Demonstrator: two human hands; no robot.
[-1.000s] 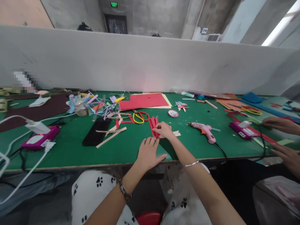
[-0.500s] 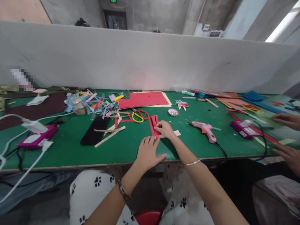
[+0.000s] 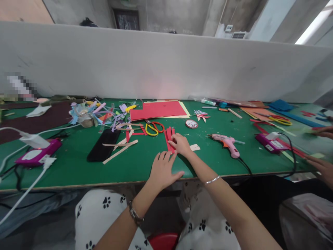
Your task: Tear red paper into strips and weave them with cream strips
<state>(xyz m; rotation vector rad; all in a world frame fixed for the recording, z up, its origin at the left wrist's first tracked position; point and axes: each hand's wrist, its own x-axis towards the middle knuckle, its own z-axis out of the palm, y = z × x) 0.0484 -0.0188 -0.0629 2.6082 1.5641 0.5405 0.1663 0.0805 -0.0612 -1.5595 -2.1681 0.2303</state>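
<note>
Several red paper strips [image 3: 169,139] lie side by side, upright in view, at the middle of the green table. My right hand [image 3: 180,144] has its fingers curled in on the right side of these strips, with thumb and fingertips together on them. Below, my left hand [image 3: 163,170] rests flat, fingers spread, its fingertips by the strips' lower ends. A small cream paper piece [image 3: 195,147] with slits sits right of my right hand. Red-and-yellow scissors [image 3: 153,128] lie just beyond, to the left.
A pink glue gun [image 3: 226,142] lies to the right, its cord over the table edge. At left are a black phone [image 3: 100,147] and a purple power strip [image 3: 39,152]. Red paper sheets [image 3: 161,110] lie behind. Another person's hands [image 3: 322,165] work at far right.
My right hand has shifted slightly left, and the red strips sit closer together. More of the cream piece's left side shows. My left hand stays almost where it was.
</note>
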